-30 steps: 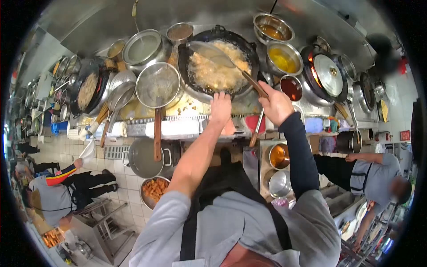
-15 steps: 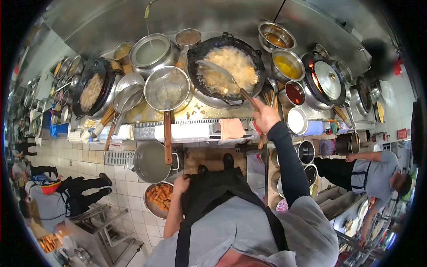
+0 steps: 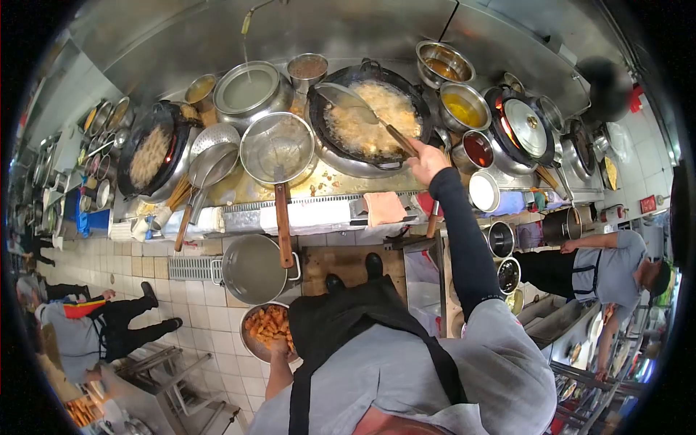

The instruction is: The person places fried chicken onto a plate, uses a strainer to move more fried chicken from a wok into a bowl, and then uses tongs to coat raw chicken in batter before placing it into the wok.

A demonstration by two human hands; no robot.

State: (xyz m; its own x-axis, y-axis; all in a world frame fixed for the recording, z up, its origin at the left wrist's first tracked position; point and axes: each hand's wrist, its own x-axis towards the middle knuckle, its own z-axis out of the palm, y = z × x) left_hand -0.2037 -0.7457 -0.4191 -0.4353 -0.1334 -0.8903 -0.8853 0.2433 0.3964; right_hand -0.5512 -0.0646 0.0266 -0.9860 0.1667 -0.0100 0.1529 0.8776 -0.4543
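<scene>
My right hand (image 3: 430, 164) is closed around the wooden handle of a wide, round-headed skimmer (image 3: 346, 103). The skimmer's head lies over the left back part of a black wok (image 3: 317, 129), where pale golden food fries in bubbling oil (image 3: 380, 123). Low at my left side, my left hand (image 3: 278, 352) is at the near edge of a metal bowl (image 3: 255, 346). Orange-brown fried pieces (image 3: 267, 324) fill that bowl, and my fingertips are blurred against them.
Left of the wok a mesh strainer (image 3: 277, 148) rests with its handle over the counter edge. Below it stands a large pot (image 3: 251, 270). Bowls of yellow liquid (image 3: 464, 110) and red sauce (image 3: 477, 151) stand right. One co-worker (image 3: 602, 272) is at right, another (image 3: 80, 330) at left.
My left hand has moved from beside my apron down to the bowl of fried pieces. The skimmer has tilted, its round head turned more towards me, and my right hand has shifted slightly.
</scene>
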